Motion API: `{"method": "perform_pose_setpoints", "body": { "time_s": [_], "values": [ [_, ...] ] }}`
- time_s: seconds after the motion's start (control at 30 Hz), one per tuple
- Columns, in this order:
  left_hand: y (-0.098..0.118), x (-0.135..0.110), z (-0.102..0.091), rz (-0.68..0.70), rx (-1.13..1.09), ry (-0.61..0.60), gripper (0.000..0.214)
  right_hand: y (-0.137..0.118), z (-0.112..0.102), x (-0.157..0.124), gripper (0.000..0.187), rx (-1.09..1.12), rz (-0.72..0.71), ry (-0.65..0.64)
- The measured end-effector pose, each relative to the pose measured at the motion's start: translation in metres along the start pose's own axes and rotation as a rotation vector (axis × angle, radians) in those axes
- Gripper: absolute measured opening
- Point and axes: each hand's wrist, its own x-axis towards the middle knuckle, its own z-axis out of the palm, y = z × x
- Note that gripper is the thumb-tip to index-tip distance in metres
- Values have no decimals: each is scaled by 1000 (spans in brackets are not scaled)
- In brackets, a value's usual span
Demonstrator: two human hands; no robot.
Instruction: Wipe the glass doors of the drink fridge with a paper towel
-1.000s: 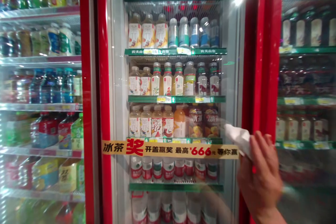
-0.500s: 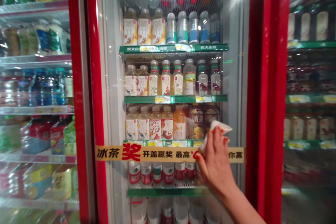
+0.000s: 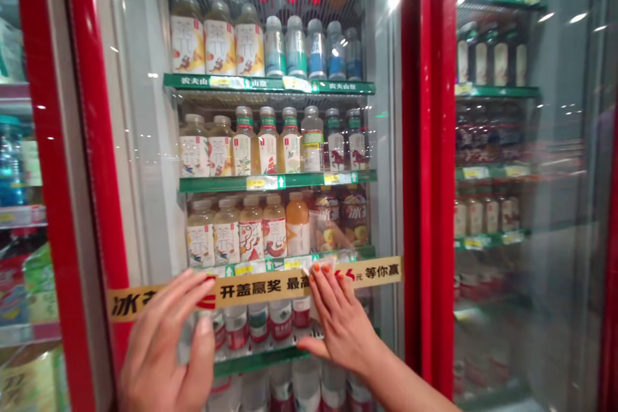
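My right hand [image 3: 340, 318] lies with fingers stretched against the glass door, over the yellow banner strip [image 3: 261, 290]. Under its fingertips a bit of white tissue [image 3: 309, 270] shows, pressed to the glass; most of it is hidden by the hand. My left hand [image 3: 167, 344] is raised at the lower left, thumb apart from the fingers, holding nothing. It is in front of the left end of the strip; whether it touches the glass I cannot tell. Behind the door, bottles of iced tea [image 3: 328, 222] stand just above the right hand.
Green-edged shelves [image 3: 277, 180] full of bottles and cans fill the cooler. Red door frames [image 3: 89, 116] stand on both sides. A second cooler with shelves of dark bottles [image 3: 490, 64] is at the right, and more drinks [image 3: 29, 360] are at the far left.
My view has shifted to the right. My left hand has come into view at the lower left. The right hand has moved down slightly along the banner strip, with the tissue now mostly covered.
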Motion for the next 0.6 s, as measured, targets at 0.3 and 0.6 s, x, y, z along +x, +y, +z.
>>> {"method": "perform_pose_setpoints", "body": {
  "time_s": [0.3,0.6],
  "values": [
    [-31,18,50,64,309,59,82,-38,14,-24,108,91,179,-7],
    [-34,17,54,73,244,116,79,-50,24,-50,98,18,573,63]
  ]
}}
